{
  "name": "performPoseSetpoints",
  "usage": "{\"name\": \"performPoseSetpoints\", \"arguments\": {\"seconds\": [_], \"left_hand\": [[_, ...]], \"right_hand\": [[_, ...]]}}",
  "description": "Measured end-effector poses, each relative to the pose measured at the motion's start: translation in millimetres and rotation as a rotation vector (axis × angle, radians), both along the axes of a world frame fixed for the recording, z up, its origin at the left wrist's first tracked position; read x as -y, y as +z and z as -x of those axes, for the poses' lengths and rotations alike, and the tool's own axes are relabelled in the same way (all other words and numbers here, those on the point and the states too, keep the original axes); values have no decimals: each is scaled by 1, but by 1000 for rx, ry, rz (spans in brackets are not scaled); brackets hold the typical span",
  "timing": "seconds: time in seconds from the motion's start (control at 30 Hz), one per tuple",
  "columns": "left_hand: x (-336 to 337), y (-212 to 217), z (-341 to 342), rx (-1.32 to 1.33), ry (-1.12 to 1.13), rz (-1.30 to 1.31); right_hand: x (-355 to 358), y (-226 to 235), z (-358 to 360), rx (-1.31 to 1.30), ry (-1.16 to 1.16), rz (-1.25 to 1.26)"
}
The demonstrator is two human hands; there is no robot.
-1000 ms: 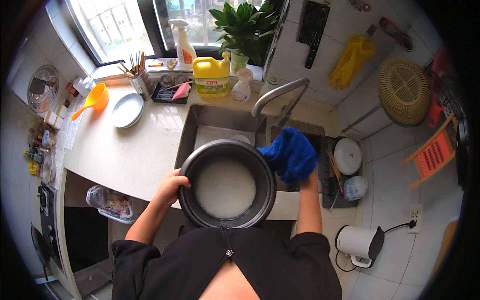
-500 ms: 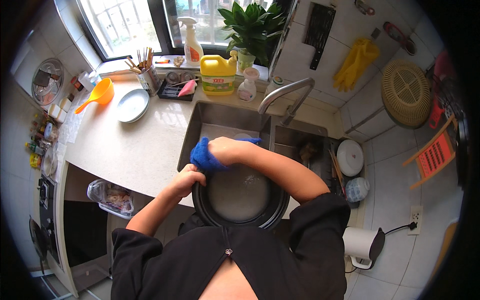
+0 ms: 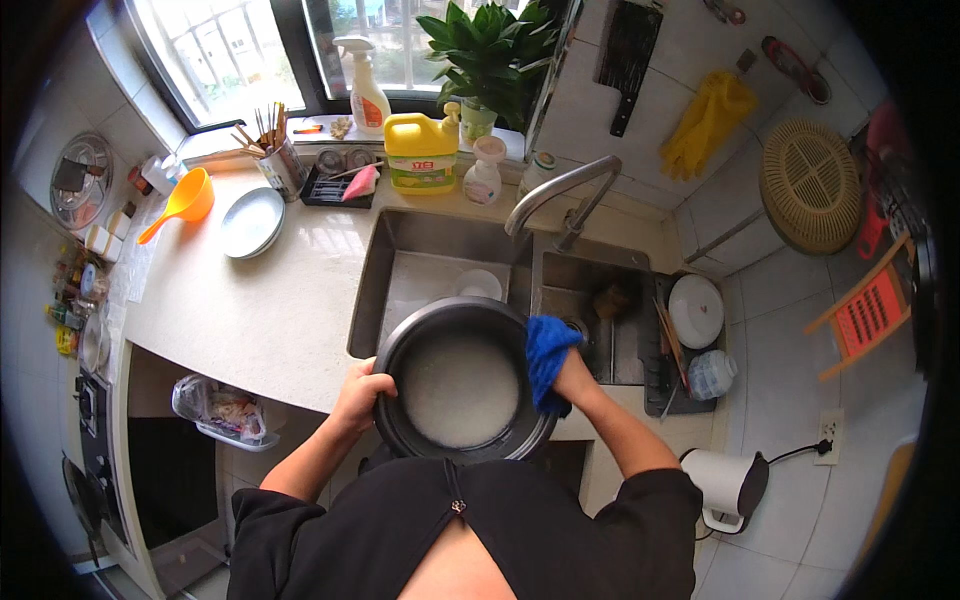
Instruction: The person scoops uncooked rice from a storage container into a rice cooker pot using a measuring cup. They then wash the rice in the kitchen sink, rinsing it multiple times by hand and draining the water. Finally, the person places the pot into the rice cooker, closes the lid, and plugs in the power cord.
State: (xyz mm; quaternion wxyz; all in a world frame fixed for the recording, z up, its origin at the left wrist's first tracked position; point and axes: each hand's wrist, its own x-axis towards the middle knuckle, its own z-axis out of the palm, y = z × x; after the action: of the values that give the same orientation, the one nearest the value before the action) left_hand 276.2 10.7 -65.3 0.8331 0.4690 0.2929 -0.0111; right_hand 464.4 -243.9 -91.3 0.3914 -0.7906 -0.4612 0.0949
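Note:
A dark round pot (image 3: 398, 335) is held close to my body, over the front edge of the sink. Inside it lies a whitish, grainy layer that looks like rice (image 3: 460, 390), perhaps under cloudy water. My left hand (image 3: 360, 395) grips the pot's left rim, thumb over the edge. Against the pot's right side, my right hand (image 3: 574, 378) is closed on a blue cloth (image 3: 550, 360). The cloth hides most of its fingers.
Beyond the pot is a steel double sink (image 3: 400, 235) with a white bowl (image 3: 478, 284) in it, under a curved faucet (image 3: 560, 185). Stacked plates (image 3: 252, 222) and an orange ladle (image 3: 185, 203) sit on the left counter. A dish rack (image 3: 672, 400) stands at right.
My right hand has carried the blue cloth from the pot's far left rim round to its right side. The pot's far rim and the bowl in the sink now show.

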Motion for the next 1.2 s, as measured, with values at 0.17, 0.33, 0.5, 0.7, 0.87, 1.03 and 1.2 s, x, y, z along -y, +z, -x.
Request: {"name": "performPoseSetpoints", "arguments": {"seconds": [0.17,0.33,0.5,0.7,0.87,1.03,1.2], "left_hand": [[4,-13,1,-19,202,4],[8,-12,-7,-56,385,11],[16,-14,-7,-74,606,-25],[48,-18,-8,152,812,-54],[41,-9,4,244,613,-263],[-18,42,0,221,420,-166],[-66,64,-18,174,173,-284]], "right_hand": [[32,-20,81,-454,-352,-313],[33,-49,122,-753,-410,-252],[3,-60,118,-629,-188,-341],[-44,-26,127,-1446,-442,-717],[-55,-24,86,-1334,-240,-826],[-56,15,29,-108,-19,-344],[-55,20,1,-594,84,-516]]}}
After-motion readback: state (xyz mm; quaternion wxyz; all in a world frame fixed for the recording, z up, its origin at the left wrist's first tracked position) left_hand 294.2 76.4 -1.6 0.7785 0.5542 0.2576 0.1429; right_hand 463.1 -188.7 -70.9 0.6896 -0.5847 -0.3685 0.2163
